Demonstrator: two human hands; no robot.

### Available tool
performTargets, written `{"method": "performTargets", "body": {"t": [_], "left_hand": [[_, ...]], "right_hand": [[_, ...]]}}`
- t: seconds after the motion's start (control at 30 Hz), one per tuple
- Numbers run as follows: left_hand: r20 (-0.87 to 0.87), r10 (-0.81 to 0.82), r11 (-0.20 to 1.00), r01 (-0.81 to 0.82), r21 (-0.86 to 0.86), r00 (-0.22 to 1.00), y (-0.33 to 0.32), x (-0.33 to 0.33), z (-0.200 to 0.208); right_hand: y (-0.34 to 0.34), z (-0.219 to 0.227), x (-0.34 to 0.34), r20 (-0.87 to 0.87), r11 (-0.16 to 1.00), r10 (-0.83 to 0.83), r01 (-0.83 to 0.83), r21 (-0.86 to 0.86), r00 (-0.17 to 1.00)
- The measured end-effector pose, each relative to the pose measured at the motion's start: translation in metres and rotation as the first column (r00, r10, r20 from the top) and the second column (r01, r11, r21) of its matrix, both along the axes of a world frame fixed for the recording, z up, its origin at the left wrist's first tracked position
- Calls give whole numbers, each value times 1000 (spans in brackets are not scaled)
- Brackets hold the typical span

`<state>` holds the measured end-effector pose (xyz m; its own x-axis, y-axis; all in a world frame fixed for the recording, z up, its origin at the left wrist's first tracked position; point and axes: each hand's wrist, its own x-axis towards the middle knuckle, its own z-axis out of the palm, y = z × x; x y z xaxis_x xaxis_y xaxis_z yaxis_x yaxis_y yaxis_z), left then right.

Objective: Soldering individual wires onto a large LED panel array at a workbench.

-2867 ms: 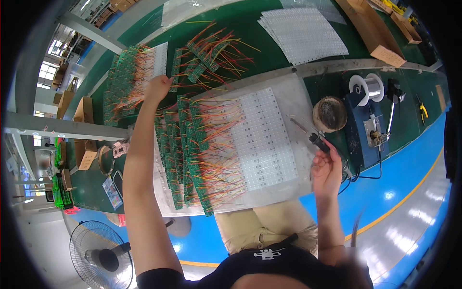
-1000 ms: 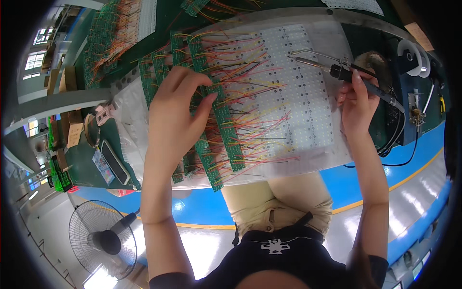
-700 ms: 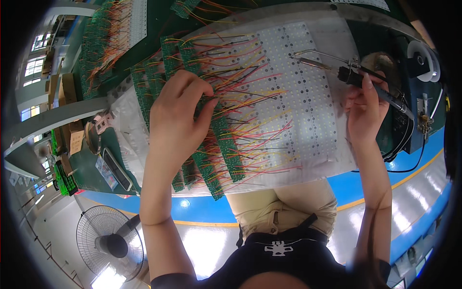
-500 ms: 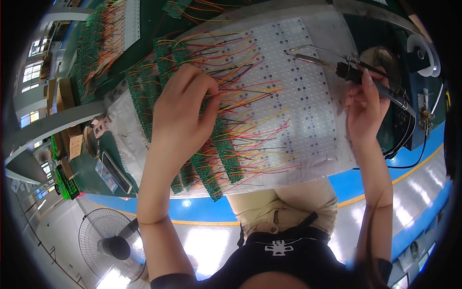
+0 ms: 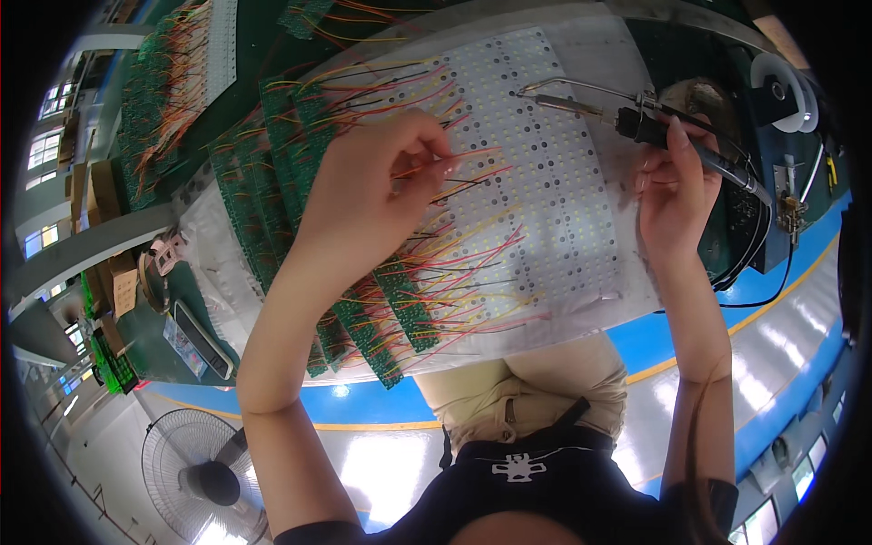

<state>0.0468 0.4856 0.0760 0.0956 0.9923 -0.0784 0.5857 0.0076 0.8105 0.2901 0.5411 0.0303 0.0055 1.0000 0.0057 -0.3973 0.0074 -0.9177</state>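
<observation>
My left hand (image 5: 368, 186) is over the green circuit boards (image 5: 371, 347), thumb and forefinger pinched on a red wire (image 5: 477, 153). That wire's free end points right across the white panel of boards (image 5: 568, 195), which is dotted with small yellow and dark spots. More red, yellow and black wires (image 5: 481, 259) fan out from the green strips onto it. In my right hand (image 5: 674, 195) is a soldering iron (image 5: 640, 127) with a thin metal feed tube (image 5: 590, 88) alongside. Its tip hovers over the panel's upper part, apart from the pinched wire.
At the right stand a white solder spool (image 5: 783, 91) and a dark box with cables. A phone (image 5: 202, 341) lies at the left table edge. More wired green boards (image 5: 163, 100) are stacked far left. A fan (image 5: 204, 481) stands on the floor at lower left.
My left hand has moved right from above the green strips to the wire ends. The red wire now shows between its fingertips. My right hand still holds the iron; the whole view has shifted slightly.
</observation>
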Motion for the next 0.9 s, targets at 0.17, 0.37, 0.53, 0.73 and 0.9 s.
{"method": "performTargets", "body": {"t": [0.17, 0.37, 0.53, 0.73, 0.9], "left_hand": [[33, 139, 990, -140, 28, 990, 1, -3, -10], [-63, 153, 981, -144, 127, 986, 1, -5, -19], [-114, 167, 980, -152, 129, 979, -2, -6, -16], [36, 237, 962, -240, 134, 971, -1, -3, -17], [-18, 196, 972, -191, 136, 981, -3, -5, -19]], "right_hand": [[2, 5, -1, 16, 1000, 28, -27, -11, 999], [2, 13, -3, 132, 997, 44, -36, -66, 990], [8, 24, -11, 141, 990, 140, -134, -49, 980], [5, 4, -19, 35, 998, 52, -53, 16, 998], [4, 3, -27, 73, 999, 6, -3, -40, 997]]}}
